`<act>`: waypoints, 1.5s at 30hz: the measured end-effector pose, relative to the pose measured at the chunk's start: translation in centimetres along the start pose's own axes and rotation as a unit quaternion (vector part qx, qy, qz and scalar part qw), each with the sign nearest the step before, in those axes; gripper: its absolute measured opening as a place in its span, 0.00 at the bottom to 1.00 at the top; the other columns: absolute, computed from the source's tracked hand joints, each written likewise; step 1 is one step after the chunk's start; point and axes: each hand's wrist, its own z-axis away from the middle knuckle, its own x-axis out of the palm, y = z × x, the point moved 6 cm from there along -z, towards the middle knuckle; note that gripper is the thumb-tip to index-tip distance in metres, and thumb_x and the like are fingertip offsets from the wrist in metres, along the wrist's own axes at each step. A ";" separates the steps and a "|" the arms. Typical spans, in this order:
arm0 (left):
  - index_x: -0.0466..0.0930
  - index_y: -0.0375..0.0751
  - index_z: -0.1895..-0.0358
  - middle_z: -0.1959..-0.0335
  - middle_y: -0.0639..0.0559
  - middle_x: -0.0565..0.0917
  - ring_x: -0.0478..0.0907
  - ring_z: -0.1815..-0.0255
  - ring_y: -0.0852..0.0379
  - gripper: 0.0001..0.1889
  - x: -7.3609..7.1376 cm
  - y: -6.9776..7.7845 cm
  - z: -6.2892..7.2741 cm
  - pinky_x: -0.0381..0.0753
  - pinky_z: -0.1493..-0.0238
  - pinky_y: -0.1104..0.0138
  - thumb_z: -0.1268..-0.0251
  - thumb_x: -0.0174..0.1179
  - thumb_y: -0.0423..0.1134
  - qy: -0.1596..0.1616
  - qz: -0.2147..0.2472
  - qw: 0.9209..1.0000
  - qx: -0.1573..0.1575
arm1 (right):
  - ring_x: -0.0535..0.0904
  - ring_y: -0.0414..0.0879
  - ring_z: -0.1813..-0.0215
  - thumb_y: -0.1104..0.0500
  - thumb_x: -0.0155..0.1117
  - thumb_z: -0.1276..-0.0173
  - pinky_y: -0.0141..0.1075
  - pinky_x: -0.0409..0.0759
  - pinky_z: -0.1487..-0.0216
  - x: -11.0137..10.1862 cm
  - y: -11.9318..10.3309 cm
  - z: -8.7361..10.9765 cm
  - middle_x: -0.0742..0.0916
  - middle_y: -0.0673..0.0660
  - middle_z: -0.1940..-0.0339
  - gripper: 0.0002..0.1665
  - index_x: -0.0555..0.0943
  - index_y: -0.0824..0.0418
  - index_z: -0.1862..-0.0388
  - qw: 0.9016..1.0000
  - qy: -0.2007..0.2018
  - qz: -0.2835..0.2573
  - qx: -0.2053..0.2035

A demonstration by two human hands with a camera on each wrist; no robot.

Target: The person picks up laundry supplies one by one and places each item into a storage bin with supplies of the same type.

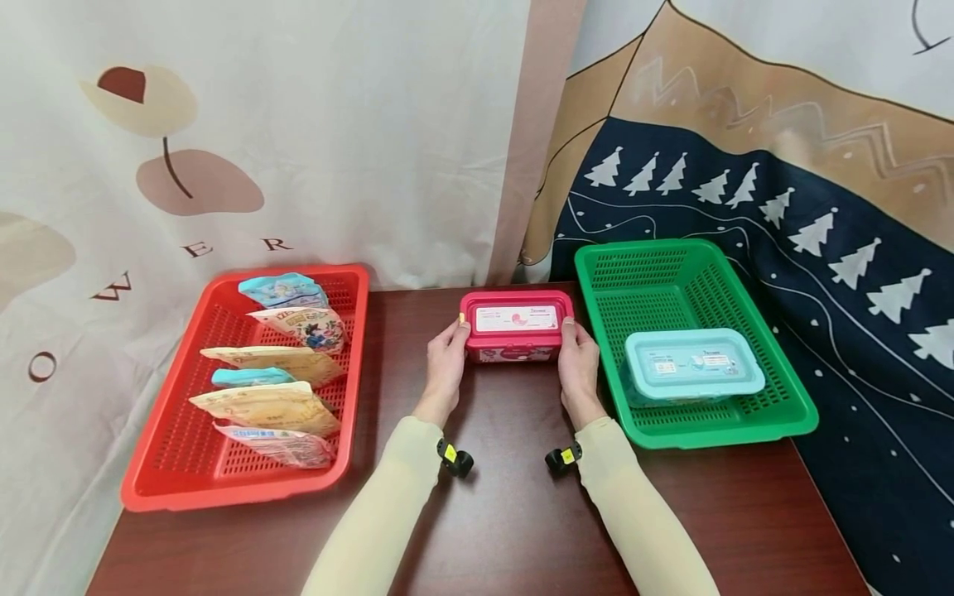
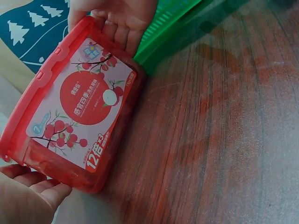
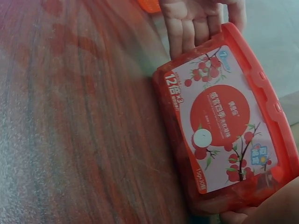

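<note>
A red plastic laundry pod box (image 1: 516,324) with a hinged lid is between my two hands near the back of the table. My left hand (image 1: 445,364) grips its left end, thumb by the lid's rim. Its right end is held the same way by my right hand (image 1: 580,364). Fruit branches and a red circle decorate the front label (image 2: 88,88) in the left wrist view. In the right wrist view the box (image 3: 224,121) appears tilted, with fingers at both ends. Whether its base touches the table I cannot tell.
On the left, a red basket (image 1: 358,356) holds several upright snack-like bags (image 1: 268,406). A green basket (image 1: 589,290) to the right contains a light blue lidded box (image 1: 693,364). The brown tabletop (image 1: 514,513) meets hanging curtains (image 1: 417,149) at the back.
</note>
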 end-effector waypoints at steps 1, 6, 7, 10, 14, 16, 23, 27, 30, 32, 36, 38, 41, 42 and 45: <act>0.71 0.35 0.26 0.26 0.41 0.72 0.68 0.25 0.48 0.25 -0.1 0.0 0.0 0.69 0.27 0.55 0.20 0.54 0.41 0.002 0.000 1.000 -0.002 | 0.72 0.53 0.29 0.48 0.48 0.15 0.45 0.66 0.25 0.0 0.0 0.0 0.80 0.63 0.32 0.30 0.74 0.68 0.27 1.000 -0.003 0.000 0.000; 0.73 0.36 0.27 0.28 0.41 0.75 0.73 0.29 0.48 0.25 -0.7 -0.1 0.2 0.71 0.28 0.54 0.22 0.56 0.41 0.011 0.011 1.000 -0.017 | 0.72 0.53 0.30 0.50 0.48 0.15 0.46 0.68 0.25 0.3 -0.1 0.3 0.79 0.63 0.31 0.29 0.72 0.67 0.26 1.000 -0.014 0.008 0.005; 0.74 0.35 0.28 0.29 0.41 0.76 0.74 0.31 0.48 0.25 -0.8 -0.1 0.3 0.72 0.29 0.54 0.23 0.56 0.41 0.013 0.015 1.000 -0.021 | 0.72 0.53 0.30 0.50 0.48 0.15 0.46 0.68 0.25 0.3 -0.1 0.4 0.79 0.63 0.31 0.29 0.72 0.67 0.26 1.000 -0.014 0.010 0.007; 0.77 0.34 0.30 0.33 0.39 0.78 0.78 0.37 0.48 0.23 -1.1 0.0 0.6 0.73 0.30 0.55 0.24 0.57 0.39 0.016 0.032 0.999 -0.029 | 0.71 0.54 0.29 0.51 0.47 0.15 0.46 0.67 0.25 0.4 -0.2 0.6 0.78 0.64 0.30 0.29 0.71 0.68 0.25 1.000 -0.016 0.011 0.014; 0.78 0.34 0.32 0.35 0.39 0.79 0.79 0.41 0.50 0.22 -1.2 0.1 1.0 0.74 0.31 0.55 0.24 0.57 0.39 0.025 0.042 0.998 -0.028 | 0.70 0.55 0.27 0.52 0.47 0.15 0.47 0.66 0.24 0.4 -0.6 0.9 0.77 0.65 0.28 0.30 0.69 0.69 0.24 1.000 -0.024 0.014 0.015; 0.78 0.34 0.31 0.34 0.39 0.79 0.79 0.40 0.49 0.22 -1.1 0.4 1.3 0.74 0.31 0.55 0.23 0.57 0.39 0.027 0.045 0.998 -0.022 | 0.69 0.55 0.26 0.52 0.47 0.15 0.47 0.66 0.24 0.2 -1.1 1.0 0.76 0.65 0.28 0.30 0.68 0.69 0.24 0.999 -0.027 0.022 0.010; 0.76 0.34 0.30 0.32 0.41 0.78 0.77 0.35 0.49 0.24 -0.6 2.0 2.6 0.73 0.30 0.57 0.24 0.58 0.39 0.031 0.064 0.997 0.000 | 0.67 0.55 0.25 0.50 0.46 0.14 0.47 0.65 0.23 -0.2 -3.5 1.7 0.74 0.64 0.25 0.32 0.66 0.67 0.21 0.998 -0.036 0.046 -0.019; 0.75 0.36 0.29 0.31 0.43 0.78 0.76 0.33 0.51 0.24 -0.4 3.0 3.3 0.73 0.30 0.59 0.24 0.58 0.39 0.021 0.068 0.997 0.008 | 0.64 0.53 0.23 0.50 0.44 0.13 0.45 0.63 0.22 -0.3 -4.8 2.3 0.71 0.63 0.23 0.33 0.62 0.67 0.20 0.997 -0.053 0.039 -0.029; 0.75 0.38 0.28 0.31 0.45 0.78 0.76 0.33 0.51 0.24 -0.2 3.8 3.8 0.73 0.30 0.57 0.23 0.59 0.40 0.009 0.071 0.997 0.009 | 0.62 0.53 0.22 0.50 0.43 0.13 0.44 0.61 0.22 -0.5 -5.6 2.7 0.69 0.62 0.21 0.34 0.59 0.68 0.18 0.997 -0.060 0.032 -0.033; 0.75 0.39 0.28 0.31 0.46 0.78 0.75 0.33 0.52 0.24 -0.1 4.3 4.1 0.72 0.29 0.56 0.23 0.59 0.41 0.001 0.073 0.997 0.010 | 0.62 0.52 0.22 0.50 0.43 0.13 0.44 0.61 0.21 -0.7 -6.0 3.0 0.69 0.61 0.21 0.34 0.58 0.67 0.18 0.997 -0.062 0.030 -0.035; 0.75 0.38 0.28 0.32 0.46 0.79 0.75 0.33 0.52 0.24 0.1 5.3 4.7 0.71 0.28 0.55 0.23 0.59 0.41 -0.006 0.075 0.997 0.019 | 0.62 0.51 0.23 0.48 0.44 0.14 0.44 0.65 0.23 -1.2 -6.9 3.7 0.69 0.59 0.21 0.35 0.58 0.64 0.17 0.997 -0.066 0.028 -0.036; 0.75 0.38 0.28 0.32 0.46 0.80 0.75 0.33 0.52 0.24 0.2 5.7 4.9 0.71 0.28 0.56 0.23 0.59 0.41 -0.007 0.077 0.997 0.024 | 0.61 0.51 0.23 0.48 0.44 0.14 0.45 0.66 0.24 -1.4 -7.3 4.0 0.68 0.59 0.21 0.35 0.57 0.64 0.17 0.997 -0.067 0.028 -0.038; 0.75 0.38 0.28 0.33 0.47 0.80 0.77 0.34 0.52 0.25 0.4 6.2 5.3 0.71 0.28 0.56 0.23 0.59 0.41 -0.014 0.081 0.996 0.029 | 0.61 0.51 0.23 0.49 0.43 0.14 0.44 0.65 0.23 -1.7 -7.9 4.3 0.68 0.59 0.21 0.35 0.57 0.64 0.17 0.997 -0.067 0.025 -0.042; 0.74 0.39 0.27 0.33 0.47 0.80 0.77 0.34 0.51 0.25 0.4 6.3 5.4 0.71 0.29 0.55 0.23 0.59 0.41 -0.017 0.082 0.996 0.028 | 0.61 0.51 0.23 0.49 0.43 0.14 0.44 0.64 0.23 -1.8 -8.0 4.3 0.68 0.59 0.21 0.35 0.57 0.65 0.17 0.996 -0.067 0.025 -0.044; 0.74 0.40 0.26 0.32 0.48 0.79 0.77 0.34 0.51 0.25 0.6 6.7 5.8 0.72 0.29 0.55 0.23 0.60 0.41 -0.024 0.080 0.996 0.027 | 0.61 0.50 0.23 0.49 0.43 0.14 0.42 0.64 0.23 -2.1 -8.3 4.5 0.69 0.59 0.22 0.34 0.57 0.65 0.17 0.996 -0.074 0.027 -0.048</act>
